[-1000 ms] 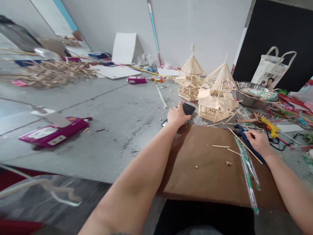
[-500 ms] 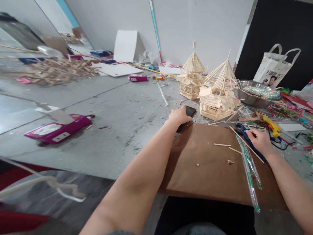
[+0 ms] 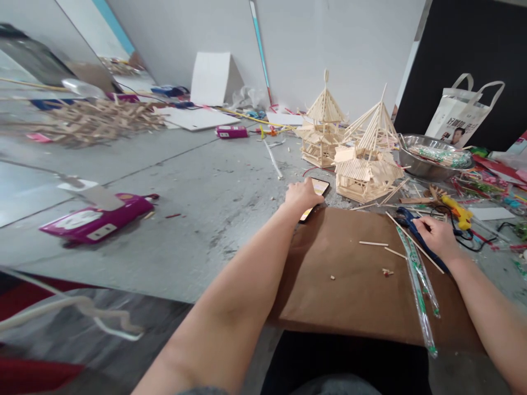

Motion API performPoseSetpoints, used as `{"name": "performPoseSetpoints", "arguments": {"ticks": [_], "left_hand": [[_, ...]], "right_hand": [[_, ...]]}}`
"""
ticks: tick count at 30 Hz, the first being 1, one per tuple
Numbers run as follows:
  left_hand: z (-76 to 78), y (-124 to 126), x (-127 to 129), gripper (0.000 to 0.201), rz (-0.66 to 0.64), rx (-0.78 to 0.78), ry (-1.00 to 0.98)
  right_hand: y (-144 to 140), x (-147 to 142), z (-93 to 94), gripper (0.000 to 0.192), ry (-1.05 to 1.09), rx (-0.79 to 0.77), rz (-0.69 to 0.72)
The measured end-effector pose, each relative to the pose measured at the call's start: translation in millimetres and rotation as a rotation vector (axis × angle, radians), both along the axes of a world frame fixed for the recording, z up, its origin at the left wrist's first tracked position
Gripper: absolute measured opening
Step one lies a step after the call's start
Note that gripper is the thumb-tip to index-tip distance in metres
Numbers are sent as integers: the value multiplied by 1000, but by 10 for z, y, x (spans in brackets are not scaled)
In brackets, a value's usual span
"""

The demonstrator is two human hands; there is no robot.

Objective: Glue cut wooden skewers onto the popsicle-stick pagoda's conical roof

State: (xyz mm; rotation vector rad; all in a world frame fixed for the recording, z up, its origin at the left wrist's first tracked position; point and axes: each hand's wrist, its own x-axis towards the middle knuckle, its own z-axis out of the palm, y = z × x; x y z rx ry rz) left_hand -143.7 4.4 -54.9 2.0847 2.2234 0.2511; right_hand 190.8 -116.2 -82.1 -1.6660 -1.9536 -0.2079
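Observation:
My left hand reaches forward and grips a phone lying at the far edge of a brown cardboard sheet; the phone's screen is lit. My right hand rests at the sheet's right side, fingers curled over a blue-handled tool and a long thin stick. Whether it grips them I cannot tell. Short stick pieces lie on the cardboard. Two stick-built pavilion models stand just beyond the phone.
A metal bowl of wrapped sticks, a yellow glue gun and a white tote bag sit at the right. A magenta box lies on the concrete floor at left, with a heap of wooden sticks behind.
The left hand has shifted the phone slightly and its screen, dark before, is now lit. The right hand has barely moved.

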Motion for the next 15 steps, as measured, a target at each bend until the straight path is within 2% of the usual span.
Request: {"name": "performPoseSetpoints", "arguments": {"ticks": [3, 6, 8, 10, 11, 13, 15], "left_hand": [[-4, 6, -30, 63, 14, -3, -9], [61, 9, -90, 65, 44, -9, -38], [146, -16, -91, 58, 85, 79, -71], [238, -85, -8, 45, 72, 287, -112], [274, -140, 73, 42, 19, 365, -139], [299, -283, 301, 37, -160, 385, -157], [243, -445, 567, 34, -459, 303, -133]], "right_hand": [[0, 3, -7, 37, -14, -8, -7], [-15, -17, 11, 37, -64, 25, -6], [-32, -56, 62, 38, -121, 59, 15], [-49, -125, 165, 41, -172, 68, 69], [-56, -170, 237, 42, -183, 64, 107], [-64, -284, 411, 43, -163, 53, 187], [-55, -431, 588, 43, -110, 49, 257]]}}
